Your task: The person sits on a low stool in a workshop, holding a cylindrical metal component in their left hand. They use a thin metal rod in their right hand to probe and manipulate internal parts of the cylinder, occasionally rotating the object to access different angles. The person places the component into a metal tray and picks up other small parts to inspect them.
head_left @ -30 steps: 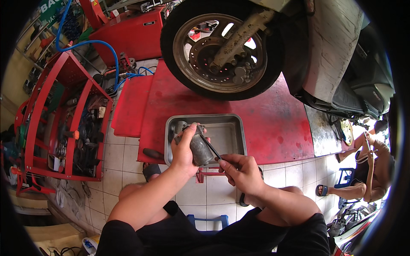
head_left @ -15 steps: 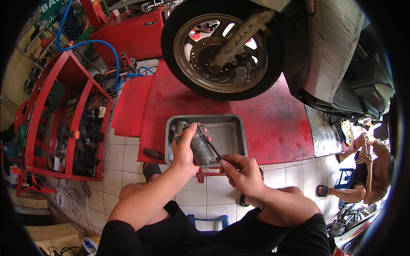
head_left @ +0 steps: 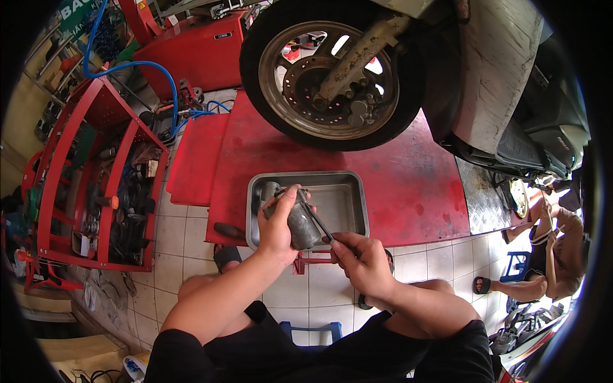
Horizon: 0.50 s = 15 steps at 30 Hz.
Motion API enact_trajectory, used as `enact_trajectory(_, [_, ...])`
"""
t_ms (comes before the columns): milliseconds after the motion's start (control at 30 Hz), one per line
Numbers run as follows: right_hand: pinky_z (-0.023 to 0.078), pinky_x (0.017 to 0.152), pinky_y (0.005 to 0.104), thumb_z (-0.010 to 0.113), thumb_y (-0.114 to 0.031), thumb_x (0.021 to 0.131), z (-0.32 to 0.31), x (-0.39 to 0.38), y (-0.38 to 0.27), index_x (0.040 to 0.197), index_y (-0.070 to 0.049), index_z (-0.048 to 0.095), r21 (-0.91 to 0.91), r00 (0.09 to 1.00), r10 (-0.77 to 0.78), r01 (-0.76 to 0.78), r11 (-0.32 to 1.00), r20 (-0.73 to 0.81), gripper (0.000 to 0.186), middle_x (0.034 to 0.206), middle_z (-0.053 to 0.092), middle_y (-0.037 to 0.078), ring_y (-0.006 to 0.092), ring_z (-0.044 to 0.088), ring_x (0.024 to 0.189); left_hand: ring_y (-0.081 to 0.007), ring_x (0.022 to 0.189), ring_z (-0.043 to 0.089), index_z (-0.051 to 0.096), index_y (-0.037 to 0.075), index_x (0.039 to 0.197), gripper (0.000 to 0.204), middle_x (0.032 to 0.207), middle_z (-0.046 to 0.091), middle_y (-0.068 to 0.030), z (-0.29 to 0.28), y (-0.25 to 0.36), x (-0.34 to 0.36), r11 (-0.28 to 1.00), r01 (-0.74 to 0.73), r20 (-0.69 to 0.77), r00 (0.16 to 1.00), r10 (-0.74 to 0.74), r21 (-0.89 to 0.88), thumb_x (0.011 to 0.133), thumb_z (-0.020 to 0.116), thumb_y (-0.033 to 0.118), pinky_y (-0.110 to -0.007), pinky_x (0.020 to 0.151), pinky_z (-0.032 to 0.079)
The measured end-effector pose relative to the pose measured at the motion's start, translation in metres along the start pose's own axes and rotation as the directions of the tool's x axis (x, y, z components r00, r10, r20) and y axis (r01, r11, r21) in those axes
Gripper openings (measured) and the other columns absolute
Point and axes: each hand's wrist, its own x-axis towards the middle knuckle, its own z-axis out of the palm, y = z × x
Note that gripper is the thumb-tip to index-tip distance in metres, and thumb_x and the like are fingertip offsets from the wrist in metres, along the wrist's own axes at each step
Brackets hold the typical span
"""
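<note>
My left hand (head_left: pixel 278 225) is wrapped round a grey cylindrical metal part (head_left: pixel 304 231), which looks like a small motor, tilted over the steel tray (head_left: pixel 341 174). Between thumb and fingers my right hand (head_left: pixel 362 260) pinches a slim dark rod-shaped tool (head_left: pixel 321 224). The tool lies along the right side of the part, its far end reaching the part's upper end; its exact kind does not show. My left thumb and fingers cover some of that upper end.
Under the tray spreads a red platform (head_left: pixel 408 210); a dark tool handle (head_left: pixel 228 230) rests by the tray's left side. A scooter's front wheel (head_left: pixel 335 76) stands just beyond. On the left is a loaded red rack (head_left: pixel 96 172); at far right another person (head_left: pixel 555 255) sits.
The grey part and both hands have barely shifted, with the tool still held against the part's side. The other person's arms at the far right have moved slightly.
</note>
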Motion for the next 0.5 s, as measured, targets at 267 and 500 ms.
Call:
enact_trajectory(267, [0.023,0.044,0.0220,0.042,-0.021,0.108,-0.016,-0.003,-0.019,0.113,-0.001,0.059,0.623,0.806,0.328,-0.589,0.515,0.492,0.026,0.073,0.045,-0.001,0.0055,0.026,0.053,-0.0219,0.078,0.064,0.059,0.003,0.114,0.034,0.099,0.064,-0.0117,-0.005,-0.013,0.000,0.994,-0.027,0.175,0.984,0.045,-0.102,0.094,0.063,0.030,-0.037,0.075,0.055])
enact_trajectory(500, [0.026,0.046,0.0219,0.045,-0.022,0.107,-0.016,0.002,-0.013,0.113,0.002,0.059,0.662,0.795,0.267,-0.603,0.445,0.544,0.028,0.077,0.047,0.001,0.0063,0.028,0.054,-0.0192,0.079,0.060,0.056,0.006,0.114,0.035,0.104,0.060,-0.0106,-0.006,-0.009,0.002,0.990,0.078,0.215,0.975,-0.051,-0.121,0.093,0.061,0.034,-0.039,0.086,0.052])
